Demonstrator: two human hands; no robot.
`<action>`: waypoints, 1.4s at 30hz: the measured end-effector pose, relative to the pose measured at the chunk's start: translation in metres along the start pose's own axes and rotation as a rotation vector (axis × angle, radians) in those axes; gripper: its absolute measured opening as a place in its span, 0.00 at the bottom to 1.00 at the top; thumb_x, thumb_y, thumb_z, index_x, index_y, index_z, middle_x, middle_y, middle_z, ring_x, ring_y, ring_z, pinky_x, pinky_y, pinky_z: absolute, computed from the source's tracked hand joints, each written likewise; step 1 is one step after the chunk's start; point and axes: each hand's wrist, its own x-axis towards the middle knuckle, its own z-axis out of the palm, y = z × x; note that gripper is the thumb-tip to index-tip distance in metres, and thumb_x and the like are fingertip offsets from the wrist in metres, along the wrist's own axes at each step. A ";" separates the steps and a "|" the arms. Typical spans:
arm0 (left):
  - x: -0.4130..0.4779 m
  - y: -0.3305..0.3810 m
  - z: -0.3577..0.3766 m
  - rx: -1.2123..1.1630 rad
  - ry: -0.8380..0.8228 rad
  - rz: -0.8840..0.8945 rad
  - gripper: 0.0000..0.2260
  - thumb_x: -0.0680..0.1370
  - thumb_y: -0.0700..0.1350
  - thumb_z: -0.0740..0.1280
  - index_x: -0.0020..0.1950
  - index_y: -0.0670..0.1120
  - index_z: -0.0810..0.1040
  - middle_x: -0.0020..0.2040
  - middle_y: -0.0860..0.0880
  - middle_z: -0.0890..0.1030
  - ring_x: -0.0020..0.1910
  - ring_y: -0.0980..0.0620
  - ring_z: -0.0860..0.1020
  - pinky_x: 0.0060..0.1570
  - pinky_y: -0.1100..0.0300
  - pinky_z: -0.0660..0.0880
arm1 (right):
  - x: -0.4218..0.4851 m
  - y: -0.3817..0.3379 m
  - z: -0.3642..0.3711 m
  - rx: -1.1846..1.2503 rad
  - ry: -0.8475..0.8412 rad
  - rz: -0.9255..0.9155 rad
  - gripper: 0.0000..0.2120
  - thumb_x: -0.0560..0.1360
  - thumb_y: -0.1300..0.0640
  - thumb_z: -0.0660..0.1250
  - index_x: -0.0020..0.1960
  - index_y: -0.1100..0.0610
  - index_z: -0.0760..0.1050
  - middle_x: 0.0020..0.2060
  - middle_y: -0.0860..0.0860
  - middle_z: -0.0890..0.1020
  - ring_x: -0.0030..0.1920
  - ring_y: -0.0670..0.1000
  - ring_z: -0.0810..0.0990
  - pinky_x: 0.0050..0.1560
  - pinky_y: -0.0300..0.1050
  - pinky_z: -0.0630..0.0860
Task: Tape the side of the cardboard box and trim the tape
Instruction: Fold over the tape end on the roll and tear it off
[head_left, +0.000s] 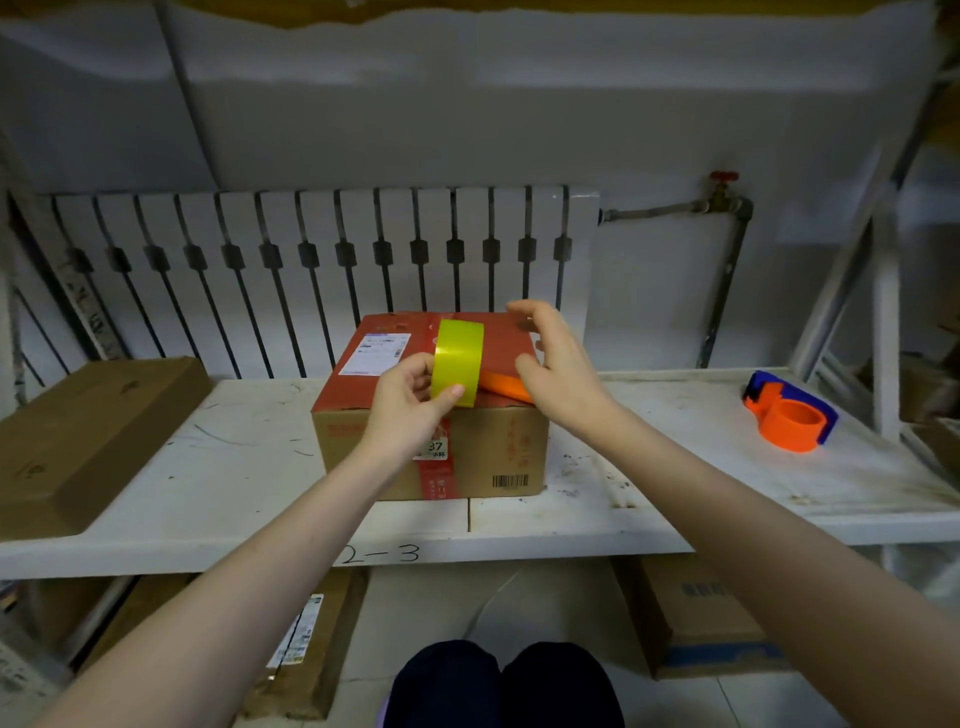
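In the head view, the left hand (410, 400) held a yellow tape roll (457, 361) on edge, thumb on the near face and fingers curled round the rim, just above the near top edge of the box (431, 415). The right hand (550, 364) hovered just right of the roll, fingers spread and loosely curved, holding nothing; whether it touched the box top could not be told. An orange tool (506, 387), probably a cutter, lay on the box top between the two hands, partly hidden by the right palm. The box sat on a white shelf (649, 499) under both hands, its near side facing the person. Well to the right of the right hand lay an orange and blue dispenser (789, 415); a flat carton (88, 436) lay well left of the left hand. The roll looked light and rigid, best gripped across its width as it was, leaving the free end reachable. The tape itself would likely be thin, sticky and prone to folding onto itself, so the loose end wanted pinching at its corner. The box seemed stiff enough to press tape against, though possibly light enough to slide when pushed.
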 end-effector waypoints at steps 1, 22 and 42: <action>-0.002 0.001 0.004 0.030 -0.008 0.025 0.08 0.73 0.36 0.69 0.48 0.48 0.78 0.48 0.50 0.82 0.50 0.53 0.80 0.54 0.59 0.75 | -0.001 -0.002 -0.002 -0.002 -0.040 -0.011 0.23 0.76 0.61 0.59 0.70 0.52 0.62 0.67 0.51 0.68 0.65 0.49 0.68 0.58 0.44 0.71; -0.011 -0.005 0.032 0.265 0.015 0.185 0.04 0.72 0.39 0.71 0.44 0.42 0.76 0.41 0.43 0.80 0.43 0.44 0.77 0.44 0.49 0.76 | -0.026 0.005 -0.010 -0.337 0.169 -0.128 0.13 0.72 0.49 0.70 0.54 0.53 0.80 0.48 0.48 0.78 0.51 0.49 0.76 0.46 0.46 0.75; -0.012 -0.005 0.035 0.407 0.119 0.272 0.07 0.71 0.40 0.71 0.39 0.41 0.74 0.34 0.42 0.76 0.35 0.42 0.73 0.35 0.48 0.72 | -0.020 0.000 0.003 -0.298 0.149 0.031 0.08 0.75 0.57 0.66 0.53 0.58 0.76 0.52 0.53 0.77 0.54 0.53 0.75 0.50 0.45 0.72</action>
